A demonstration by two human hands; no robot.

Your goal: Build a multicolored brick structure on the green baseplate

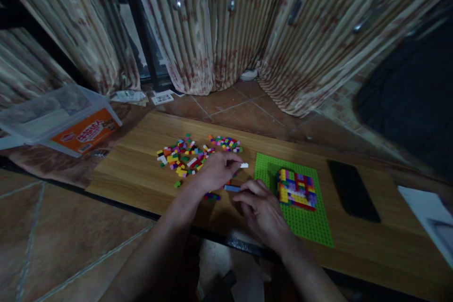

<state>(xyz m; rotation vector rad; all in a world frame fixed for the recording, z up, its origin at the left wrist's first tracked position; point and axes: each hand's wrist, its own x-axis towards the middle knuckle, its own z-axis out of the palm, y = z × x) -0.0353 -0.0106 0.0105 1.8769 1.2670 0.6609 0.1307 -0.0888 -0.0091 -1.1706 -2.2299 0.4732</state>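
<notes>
My left hand (220,170) pinches a small white toy brick (244,165) between thumb and fingertips, above the wooden board. Closer to the near edge, my right hand (260,205) has its fingertips closed at the right end of a long blue toy brick (231,188). To its right lies a green studded baseplate (307,231). On that plate sits a block of multicoloured bricks (296,189), built up in layers. Loose bricks (184,155) are scattered beyond and left of my left hand, and a few dark blue ones (212,197) lie below its wrist.
The wooden board (130,165) carries everything. A dark phone-like slab (354,191) lies right of the baseplate, with white paper (424,217) farther right. A clear plastic tub (60,113) with an orange label stands at left. Striped curtains (212,33) hang behind.
</notes>
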